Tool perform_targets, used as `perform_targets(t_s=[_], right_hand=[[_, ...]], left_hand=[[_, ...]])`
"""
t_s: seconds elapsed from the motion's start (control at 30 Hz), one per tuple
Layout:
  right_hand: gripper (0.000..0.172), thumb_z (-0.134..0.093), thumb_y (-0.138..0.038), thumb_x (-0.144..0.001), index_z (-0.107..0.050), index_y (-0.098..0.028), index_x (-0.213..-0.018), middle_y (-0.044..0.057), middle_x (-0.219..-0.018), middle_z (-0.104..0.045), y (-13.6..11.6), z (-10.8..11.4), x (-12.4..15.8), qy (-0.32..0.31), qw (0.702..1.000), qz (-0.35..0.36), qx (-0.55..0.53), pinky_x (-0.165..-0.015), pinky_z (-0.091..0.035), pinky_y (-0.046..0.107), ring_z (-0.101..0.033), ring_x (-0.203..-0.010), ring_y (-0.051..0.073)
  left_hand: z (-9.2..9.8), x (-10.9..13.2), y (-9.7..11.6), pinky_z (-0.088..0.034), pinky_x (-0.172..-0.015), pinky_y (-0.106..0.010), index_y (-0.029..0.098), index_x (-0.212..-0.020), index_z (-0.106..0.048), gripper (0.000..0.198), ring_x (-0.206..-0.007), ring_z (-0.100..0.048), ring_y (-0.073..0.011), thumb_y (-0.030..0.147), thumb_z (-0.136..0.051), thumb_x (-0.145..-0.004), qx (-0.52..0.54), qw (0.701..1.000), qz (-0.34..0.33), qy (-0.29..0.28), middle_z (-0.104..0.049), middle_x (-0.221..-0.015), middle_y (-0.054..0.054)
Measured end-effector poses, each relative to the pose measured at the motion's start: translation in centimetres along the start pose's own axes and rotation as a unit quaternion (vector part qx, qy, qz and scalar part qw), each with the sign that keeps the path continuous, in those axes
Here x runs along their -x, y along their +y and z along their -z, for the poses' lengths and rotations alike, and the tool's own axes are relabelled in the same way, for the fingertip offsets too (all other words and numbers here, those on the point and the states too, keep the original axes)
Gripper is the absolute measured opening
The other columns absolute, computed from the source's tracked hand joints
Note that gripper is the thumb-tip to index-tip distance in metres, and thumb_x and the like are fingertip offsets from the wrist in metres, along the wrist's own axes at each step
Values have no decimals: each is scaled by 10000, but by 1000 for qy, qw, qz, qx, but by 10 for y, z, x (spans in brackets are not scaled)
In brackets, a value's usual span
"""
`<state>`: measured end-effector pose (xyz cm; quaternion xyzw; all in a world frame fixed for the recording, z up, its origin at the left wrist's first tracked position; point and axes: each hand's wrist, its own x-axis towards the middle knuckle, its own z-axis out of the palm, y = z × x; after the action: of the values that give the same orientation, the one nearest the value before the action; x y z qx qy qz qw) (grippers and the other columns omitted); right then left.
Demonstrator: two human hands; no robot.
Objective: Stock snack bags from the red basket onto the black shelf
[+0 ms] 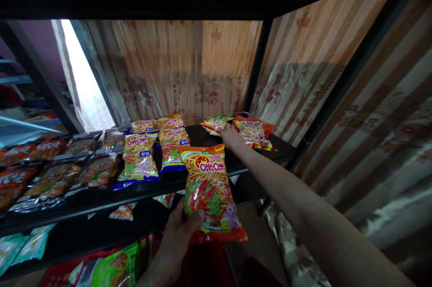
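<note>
My left hand [178, 233] holds an orange-edged snack bag [211, 192] by its lower left side, thumb on the front, in front of the shelf's edge. My right hand [230, 136] reaches to the back of the black shelf [199, 136] and touches a small yellow-green bag [214, 124]; its fingertips are partly hidden. Just right of that hand lies a red-orange bag [254, 132]. Blue-edged snack bags [140, 157] stand left of the held bag, with more behind and beside them.
Brown snack packs [96, 171] and orange-black packs [16, 181] fill the shelf's left part. Below, a green pack [116, 266] lies in a red container. Dark metal posts [259, 69] and striped curtains [162, 66] enclose the back and right side.
</note>
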<state>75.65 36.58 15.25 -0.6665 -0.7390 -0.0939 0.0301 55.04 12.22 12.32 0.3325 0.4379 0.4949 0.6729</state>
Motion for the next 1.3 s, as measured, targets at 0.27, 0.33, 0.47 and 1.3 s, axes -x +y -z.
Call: perform_targets(t_s=[0.27, 0.33, 0.47, 1.3], right_hand=[[395, -343, -143, -919, -563, -152, -1247, 193, -1320, -410, -1, 0, -3, -7, 999, -36, -22, -937, -418, 381, -447, -1188, 312], [401, -337, -144, -918, -559, -156, -1251, 188, -1310, -418, 1, 0, -1, 1, 999, -25, -23, -943, -411, 374, -436, -1196, 311], [417, -329, -150, -912, -540, -157, -1272, 195, -1288, -431, 8, -2, 2, 6, 1000, -14, -21, -912, -418, 381, -444, -1179, 326], [340, -417, -251, -896, -663, -154, -1110, 152, -1252, -584, 38, -19, 22, 223, 946, 89, -220, -993, -438, 411, -545, -1155, 258]], left_hand=[[-1, 0, 5, -489, -936, -418, 211, -1194, -618, 592, -1041, -645, -271, 383, -781, -651, 10, 1000, -15, -10, -701, -1110, -96], [0, 0, 5, -495, -927, -419, 205, -1190, -619, 591, -1032, -649, -275, 375, -784, -648, 9, 1000, -10, -12, -703, -1104, -98], [-1, 0, 6, -501, -914, -426, 192, -1126, -649, 542, -1008, -657, -281, 386, -787, -638, 2, 1000, -9, -11, -713, -1073, -96], [-28, -37, 24, -485, -941, -432, 180, -1137, -636, 495, -940, -673, -241, 338, -767, -686, 50, 995, -68, -49, -719, -1024, -81]])
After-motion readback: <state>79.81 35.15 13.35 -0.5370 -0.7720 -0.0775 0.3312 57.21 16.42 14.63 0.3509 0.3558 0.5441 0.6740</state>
